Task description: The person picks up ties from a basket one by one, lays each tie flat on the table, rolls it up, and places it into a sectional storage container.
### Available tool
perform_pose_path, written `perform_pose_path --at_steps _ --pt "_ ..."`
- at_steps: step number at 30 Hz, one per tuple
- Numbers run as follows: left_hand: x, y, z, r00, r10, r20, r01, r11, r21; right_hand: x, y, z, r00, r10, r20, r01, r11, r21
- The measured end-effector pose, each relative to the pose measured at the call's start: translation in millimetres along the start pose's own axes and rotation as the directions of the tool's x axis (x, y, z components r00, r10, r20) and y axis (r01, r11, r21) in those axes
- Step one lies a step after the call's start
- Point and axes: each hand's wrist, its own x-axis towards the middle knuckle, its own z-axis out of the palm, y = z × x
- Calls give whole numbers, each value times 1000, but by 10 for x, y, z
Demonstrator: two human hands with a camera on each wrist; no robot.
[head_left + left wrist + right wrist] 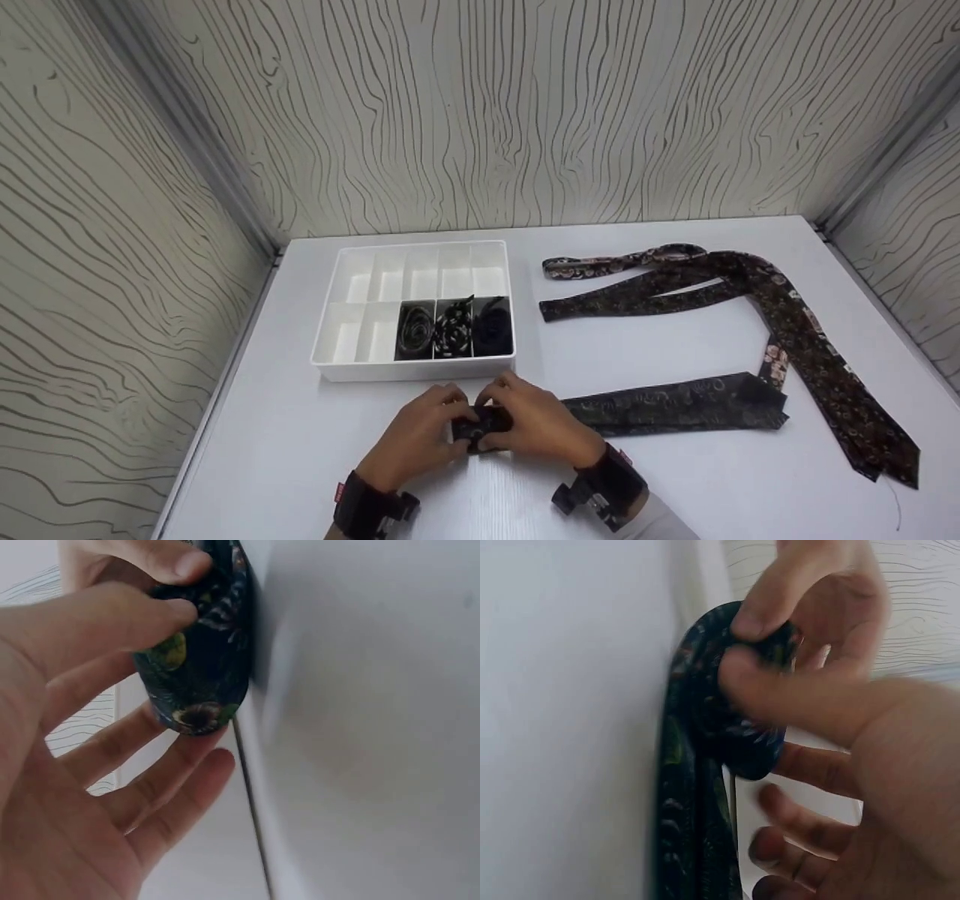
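Note:
A dark floral necktie is partly rolled up, its coil (471,430) between both hands in front of the white box. My left hand (424,431) grips the coil from the left, thumb and fingertips on the fabric. From the other side my right hand (536,421) pinches the same roll. In the left wrist view, yellow and white flowers show on the rolled necktie (199,667). The unrolled length (675,405) stretches right across the table to its pointed end. The right wrist view has that flat tail (694,840) running away from the coil, with both thumbs pressed on the roll.
Behind the hands stands a white divided box (412,369). Three rolled neckties, one dark patterned (415,330), one black and white (454,330) and one navy (492,328), fill front compartments at its right. A brown floral necktie (795,322) lies looped on the table's right side.

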Motion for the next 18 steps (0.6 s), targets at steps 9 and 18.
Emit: perform_pose_path --at_steps 9,18 --pt "48 35 21 1000 -15 -7 15 1000 -20 -14 9 -14 998 49 30 -50 998 36" --pt "73 69 21 1000 15 -15 -16 999 -39 -66 63 -52 996 64 62 -70 994 88"
